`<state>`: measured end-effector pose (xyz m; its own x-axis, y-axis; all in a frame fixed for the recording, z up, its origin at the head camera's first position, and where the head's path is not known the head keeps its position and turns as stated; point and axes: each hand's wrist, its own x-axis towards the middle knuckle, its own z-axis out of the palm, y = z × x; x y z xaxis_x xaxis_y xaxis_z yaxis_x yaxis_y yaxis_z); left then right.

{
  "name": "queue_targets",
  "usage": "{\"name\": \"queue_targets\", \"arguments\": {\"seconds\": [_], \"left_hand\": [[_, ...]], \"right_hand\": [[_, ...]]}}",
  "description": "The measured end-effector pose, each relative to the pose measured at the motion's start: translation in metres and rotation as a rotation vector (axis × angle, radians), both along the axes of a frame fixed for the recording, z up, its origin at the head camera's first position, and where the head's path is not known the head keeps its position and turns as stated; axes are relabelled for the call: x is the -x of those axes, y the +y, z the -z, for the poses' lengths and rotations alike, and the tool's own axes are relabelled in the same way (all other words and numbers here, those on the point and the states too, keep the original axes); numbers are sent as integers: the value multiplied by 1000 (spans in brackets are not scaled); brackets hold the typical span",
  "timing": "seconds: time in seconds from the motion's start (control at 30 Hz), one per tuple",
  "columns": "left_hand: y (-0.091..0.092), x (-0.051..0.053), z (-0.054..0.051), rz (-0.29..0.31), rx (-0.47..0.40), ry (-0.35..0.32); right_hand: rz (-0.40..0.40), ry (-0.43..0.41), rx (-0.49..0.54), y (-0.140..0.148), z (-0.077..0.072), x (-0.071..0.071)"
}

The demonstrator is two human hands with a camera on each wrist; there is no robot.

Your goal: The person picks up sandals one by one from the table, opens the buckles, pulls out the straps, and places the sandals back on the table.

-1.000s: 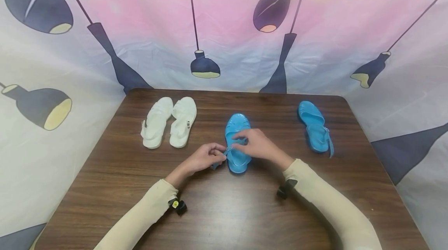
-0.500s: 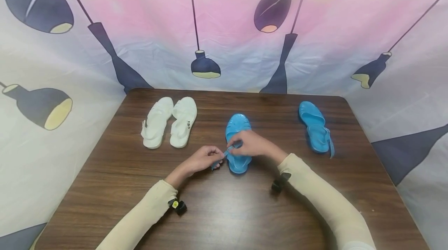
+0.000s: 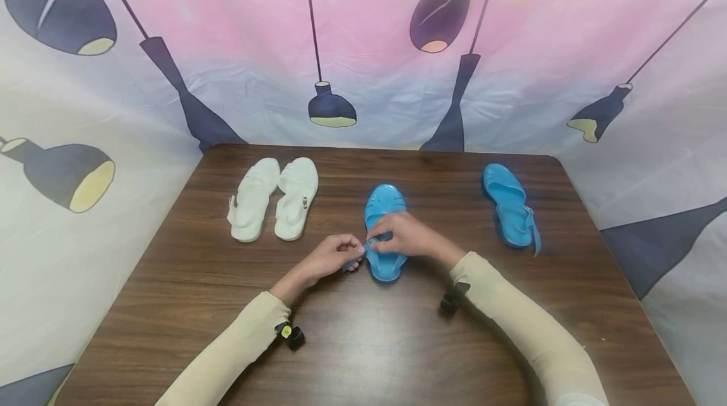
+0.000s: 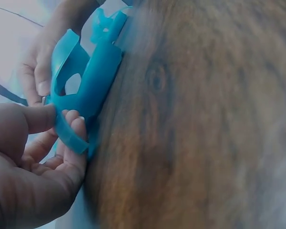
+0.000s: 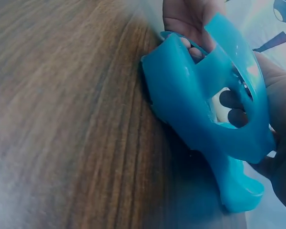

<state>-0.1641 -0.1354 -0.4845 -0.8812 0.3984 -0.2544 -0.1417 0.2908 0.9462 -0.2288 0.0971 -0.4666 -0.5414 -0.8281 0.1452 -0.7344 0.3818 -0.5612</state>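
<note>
Middle blue sandal: one, sole down on the surface, toe at the far end, heel at the near end; between the white pair and the other blue sandal.
Strap: blue, at the left side of the middle sandal; its tail end sticks out past the left thumb.
Buckle: small, metallic, on that strap; mostly hidden by fingers.
Left hand: thumb and fingers together, pinching the strap.
Right hand: reaches over the middle sandal from the right; thumb and forefinger pinch the strap at the buckle.
Right blue sandal: one, far right, toe at the far end, ankle strap hanging off its right side.
White sandals: two, far left, side by side, toes at the far end.
Sleeves: two, pale cream, each with a small black device at the wrist.
Backdrop: cloth printed with hanging lamps, beyond the surface.
</note>
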Motion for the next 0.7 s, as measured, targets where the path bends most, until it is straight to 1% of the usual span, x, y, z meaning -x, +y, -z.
{"name": "queue_targets", "arguments": {"seconds": [0.1, 0.27, 0.43, 0.57, 0.63, 0.7], "left_hand": [[3, 2, 3, -12, -38, -9], [7, 4, 3, -25, -89, -25], [9, 4, 4, -49, -116, -7], [9, 3, 6, -66, -137, 13], [7, 2, 6, -62, -132, 19], [6, 2, 4, -57, -112, 6]], "right_hand": [[3, 16, 15, 0, 3, -1], [12, 27, 29, -1, 4, -4], [10, 41, 60, -1, 6, -5], [32, 55, 60, -2, 8, -5], [46, 60, 62, -2, 9, -6], [60, 65, 62, -2, 10, -7]]}}
